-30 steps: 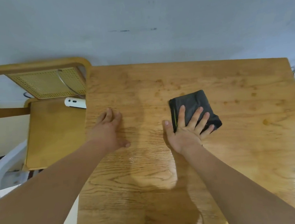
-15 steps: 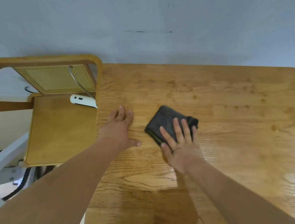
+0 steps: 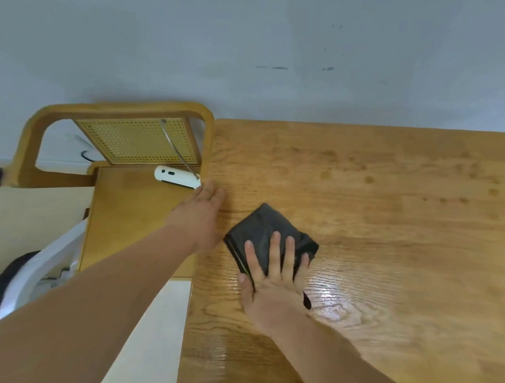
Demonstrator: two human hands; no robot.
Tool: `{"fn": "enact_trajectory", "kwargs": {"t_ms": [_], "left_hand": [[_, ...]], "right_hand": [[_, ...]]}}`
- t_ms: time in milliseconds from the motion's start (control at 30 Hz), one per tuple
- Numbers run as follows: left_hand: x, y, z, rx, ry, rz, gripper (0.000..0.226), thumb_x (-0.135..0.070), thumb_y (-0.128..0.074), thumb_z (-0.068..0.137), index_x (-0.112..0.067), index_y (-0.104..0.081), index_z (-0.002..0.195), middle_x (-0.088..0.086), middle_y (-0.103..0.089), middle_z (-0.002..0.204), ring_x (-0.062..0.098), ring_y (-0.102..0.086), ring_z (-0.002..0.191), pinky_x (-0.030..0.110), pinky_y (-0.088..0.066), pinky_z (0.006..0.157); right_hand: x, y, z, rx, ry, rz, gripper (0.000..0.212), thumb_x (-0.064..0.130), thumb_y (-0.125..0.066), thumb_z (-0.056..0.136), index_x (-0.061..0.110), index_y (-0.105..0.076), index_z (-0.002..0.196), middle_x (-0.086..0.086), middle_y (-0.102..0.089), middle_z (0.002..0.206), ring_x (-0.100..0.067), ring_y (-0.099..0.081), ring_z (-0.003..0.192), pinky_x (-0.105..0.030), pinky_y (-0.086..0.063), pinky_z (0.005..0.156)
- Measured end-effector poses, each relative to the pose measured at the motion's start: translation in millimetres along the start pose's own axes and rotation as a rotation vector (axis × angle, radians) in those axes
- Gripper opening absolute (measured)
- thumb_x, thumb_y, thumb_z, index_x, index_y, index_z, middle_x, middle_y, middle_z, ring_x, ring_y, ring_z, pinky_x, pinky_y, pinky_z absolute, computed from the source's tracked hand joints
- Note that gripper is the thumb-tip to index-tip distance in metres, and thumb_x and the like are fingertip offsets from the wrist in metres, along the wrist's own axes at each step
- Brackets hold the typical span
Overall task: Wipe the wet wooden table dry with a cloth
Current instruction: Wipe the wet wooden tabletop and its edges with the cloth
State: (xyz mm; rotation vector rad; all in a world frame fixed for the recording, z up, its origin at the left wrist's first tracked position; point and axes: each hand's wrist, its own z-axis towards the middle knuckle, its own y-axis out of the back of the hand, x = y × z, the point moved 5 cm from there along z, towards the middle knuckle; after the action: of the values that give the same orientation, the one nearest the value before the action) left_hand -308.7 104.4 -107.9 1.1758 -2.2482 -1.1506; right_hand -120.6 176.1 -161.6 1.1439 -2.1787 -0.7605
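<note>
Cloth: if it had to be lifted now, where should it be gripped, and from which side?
The cloth lies folded flat on the table, its near half under the straight fingers of the right hand. Probably pinch the free far corner, coming from above on the far side.

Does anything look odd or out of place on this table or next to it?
A shiny film of water covers the table beside the right hand, which presses the cloth flat. Small dark spots dot the far side. A white device lies on the chair seat, an unusual place for it. Nothing looks damaged.
</note>
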Motion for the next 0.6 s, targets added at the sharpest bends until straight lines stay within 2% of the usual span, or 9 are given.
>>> {"fn": "enact_trajectory", "kwargs": {"t_ms": [67,133,233,300,367,467,600], "left_hand": [[-2.6,5.0,8.0,-0.012,-0.020,0.023,0.107,-0.043,-0.075,0.087,-0.022,-0.002,0.164,-0.002,0.013,0.171,0.021,0.002,0.158,0.043,-0.023,0.123],[-5.1,14.8,19.9,-0.060,-0.016,0.108,0.111,-0.051,-0.077,0.084,-0.021,-0.005,0.163,0.003,0.012,0.171,0.024,0.005,0.158,0.046,-0.016,0.127],[-10.5,28.9,39.1,-0.102,0.016,0.204,0.128,-0.070,-0.077,0.071,-0.018,-0.004,0.163,0.014,0.010,0.170,0.031,0.010,0.157,0.051,-0.003,0.128],[-19.0,23.0,48.5,-0.009,0.017,0.099,0.142,-0.078,-0.077,0.061,-0.018,0.001,0.163,0.014,0.013,0.170,0.032,0.011,0.157,0.052,-0.008,0.127],[-26.6,8.8,54.2,0.080,0.042,-0.006,0.152,-0.079,-0.080,0.057,-0.017,0.012,0.161,0.014,0.024,0.167,0.032,0.019,0.155,0.053,-0.019,0.125],[-26.2,-1.7,59.7,0.066,0.063,-0.055,0.155,-0.076,-0.082,0.058,-0.017,0.019,0.159,0.011,0.034,0.164,0.029,0.027,0.153,0.052,-0.029,0.122],[-19.7,-5.5,56.9,0.033,0.040,-0.114,0.152,-0.077,-0.080,0.059,-0.022,0.019,0.160,0.005,0.037,0.163,0.023,0.030,0.151,0.046,-0.029,0.123]], "right_hand": [[-17.8,8.4,3.1,0.024,0.043,-0.070,0.058,0.058,0.002,0.105,0.048,0.044,0.145,-0.004,0.063,0.147,-0.031,0.060,0.134,-0.062,0.033,0.113],[-44.2,30.9,12.7,0.015,0.059,-0.124,0.057,0.058,0.002,0.105,0.050,0.038,0.148,-0.001,0.058,0.152,-0.027,0.057,0.138,-0.060,0.029,0.117],[-86.6,68.8,32.9,-0.014,-0.029,-0.113,0.057,0.059,0.000,0.105,0.051,0.032,0.152,0.000,0.053,0.156,-0.026,0.051,0.143,-0.057,0.024,0.121],[-111.1,87.1,46.1,-0.023,-0.119,-0.077,0.058,0.060,0.000,0.105,0.051,0.033,0.152,-0.001,0.054,0.155,-0.028,0.049,0.144,-0.057,0.022,0.122],[-128.9,101.2,60.8,-0.040,-0.176,-0.035,0.059,0.061,-0.001,0.105,0.051,0.031,0.153,0.000,0.054,0.153,-0.029,0.048,0.145,-0.057,0.022,0.122],[-143.5,125.4,85.0,-0.062,-0.235,0.008,0.060,0.062,-0.003,0.105,0.050,0.029,0.155,0.001,0.055,0.150,-0.030,0.046,0.147,-0.059,0.023,0.122],[-140.4,161.5,122.5,-0.109,-0.322,0.071,0.064,0.065,-0.005,0.104,0.049,0.027,0.157,-0.005,0.046,0.162,-0.034,0.041,0.150,-0.063,0.020,0.121]]}}
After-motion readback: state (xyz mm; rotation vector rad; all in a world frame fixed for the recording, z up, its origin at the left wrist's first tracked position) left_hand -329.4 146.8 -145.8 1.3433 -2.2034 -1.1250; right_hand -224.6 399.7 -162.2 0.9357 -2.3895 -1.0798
